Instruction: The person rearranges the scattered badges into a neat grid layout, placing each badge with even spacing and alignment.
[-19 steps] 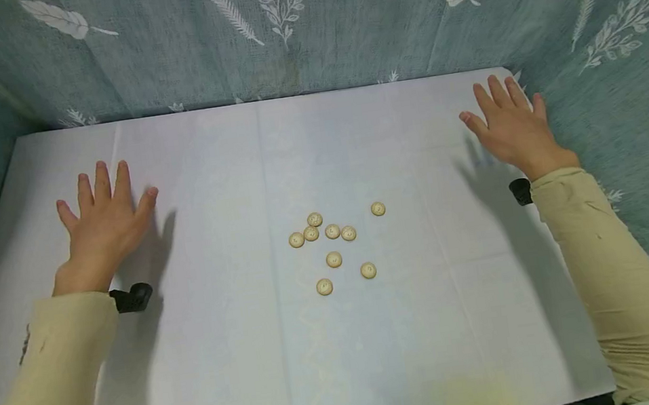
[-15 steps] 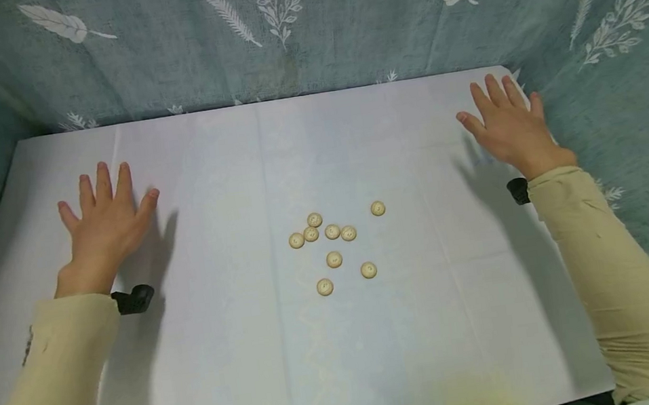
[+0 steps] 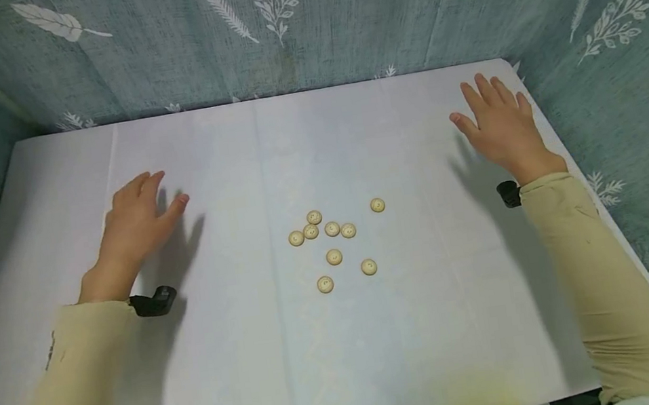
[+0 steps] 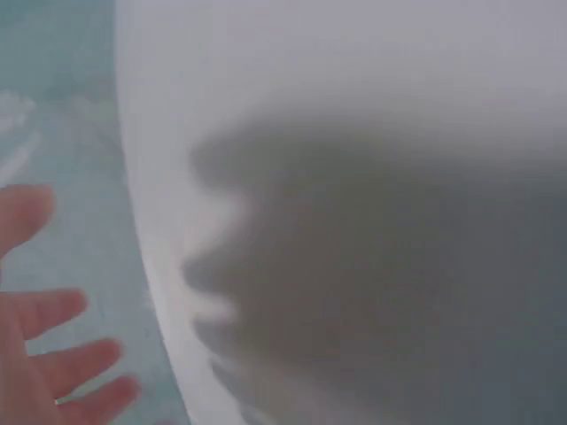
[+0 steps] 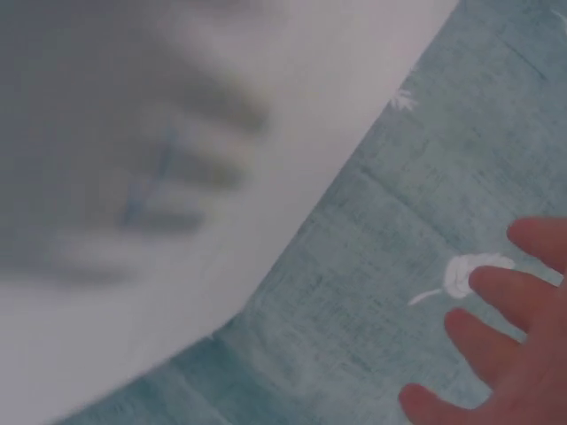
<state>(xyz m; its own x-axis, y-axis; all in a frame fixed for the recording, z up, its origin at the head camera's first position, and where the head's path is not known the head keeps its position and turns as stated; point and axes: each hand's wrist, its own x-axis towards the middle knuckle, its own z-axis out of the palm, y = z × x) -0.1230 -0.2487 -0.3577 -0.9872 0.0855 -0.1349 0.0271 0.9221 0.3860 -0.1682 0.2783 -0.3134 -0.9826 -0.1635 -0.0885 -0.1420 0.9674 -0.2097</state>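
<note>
Several round, cream-coloured buttons lie loosely scattered mid-table in the head view. A close group includes one button [image 3: 332,229], while a lone button [image 3: 377,205] sits off to the right and another button [image 3: 326,284] is nearest the front. Left of them, my left hand [image 3: 133,224] hovers above the white tabletop, its fingers relaxed and thumb apart, holding nothing. My right hand [image 3: 505,127] is near the table's far right corner with fingers spread and nothing in its grasp. Both wrist views show loose fingers and hand shadows on the white surface.
The white-covered table [image 3: 227,352] bears faint fold lines. A green curtain [image 3: 338,23] with white leaf patterns rises behind its far edge and along both sides. Dark wrist-worn devices sit below each hand, at the ends of the beige sleeves [image 3: 583,250].
My left hand has moved right toward the buttons, its fingers drawing closer together. My right hand has shifted slightly left. The buttons keep their arrangement.
</note>
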